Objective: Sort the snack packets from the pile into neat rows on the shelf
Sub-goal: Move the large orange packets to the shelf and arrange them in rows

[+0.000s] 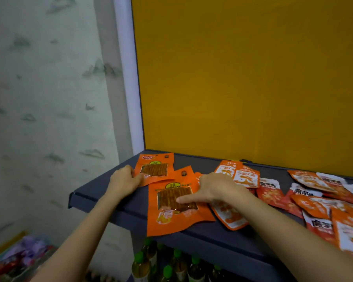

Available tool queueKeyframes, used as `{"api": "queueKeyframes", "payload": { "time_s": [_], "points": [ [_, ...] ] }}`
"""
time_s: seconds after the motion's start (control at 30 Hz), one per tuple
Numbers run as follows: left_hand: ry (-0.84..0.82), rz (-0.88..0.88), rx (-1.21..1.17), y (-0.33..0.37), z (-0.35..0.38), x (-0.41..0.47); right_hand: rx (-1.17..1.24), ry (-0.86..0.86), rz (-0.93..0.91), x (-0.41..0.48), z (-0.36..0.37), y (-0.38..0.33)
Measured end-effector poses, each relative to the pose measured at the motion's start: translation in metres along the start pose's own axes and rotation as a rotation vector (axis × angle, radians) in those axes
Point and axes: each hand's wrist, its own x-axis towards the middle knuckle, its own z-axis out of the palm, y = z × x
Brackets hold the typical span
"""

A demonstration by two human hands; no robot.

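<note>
— Where are the edges?

— The shelf (102, 197) is a dark slab with a raised lip at its left end and a yellow back panel (243, 78) standing behind it. A white post (126, 78) runs up the panel's left side. The near packet (171, 218), large and orange, lies flat with its lower left corner past the shelf's front edge. The far packet (156, 166) lies just behind it, close to the back corner, and the two overlap slightly.

— Any free surface?

— A bare strip between the far packet and the pile (314, 198), and another along the front under the right forearm.

— And the hands?

— The left hand (124, 180) grips the far packet's left edge, fingers curled. The right hand (214, 188) holds nothing: its straight forefinger presses on the near packet's clear window.

— What can't you make out?

— The right hand's other fingers are hidden behind its back, probably folded. The pile of smaller orange and white packets overlaps untidily and runs off the right edge; one packet lies partly under the right wrist. Below the shelf, green-capped bottles (167, 263) show only their tops.
</note>
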Motion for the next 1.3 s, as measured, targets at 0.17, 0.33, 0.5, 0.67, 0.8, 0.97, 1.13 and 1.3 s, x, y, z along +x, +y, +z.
{"api": "queueKeyframes", "payload": {
  "time_s": [0.17,0.33,0.5,0.67,0.8,0.97,1.13,1.3],
  "points": [
    [-0.14,-0.119,-0.073,0.002,0.015,0.04,0.147,0.022,0.061,-0.004,0.005,-0.002],
    [-0.242,-0.127,-0.034,0.005,0.017,0.059,0.299,0.066,0.089,-0.005,0.01,-0.001],
    [-0.281,-0.125,-0.252,0.002,0.013,0.059,0.494,0.139,0.116,-0.013,0.013,-0.001],
    [-0.216,-0.108,-0.753,0.004,-0.002,0.043,0.649,0.195,0.11,-0.013,0.011,-0.002],
    [-0.069,-0.067,-0.947,0.01,-0.017,0.034,0.772,0.339,0.135,-0.021,0.004,0.009],
    [-0.154,-0.035,-1.093,0.036,-0.033,0.029,0.928,0.582,0.213,-0.052,-0.002,0.041],
    [-0.279,0.022,-1.171,0.108,-0.028,-0.009,1.021,0.774,0.293,-0.11,-0.004,0.101],
    [-0.447,0.102,-1.214,0.203,0.0,-0.08,1.145,0.887,0.41,-0.203,0.006,0.185]
  ]
}}
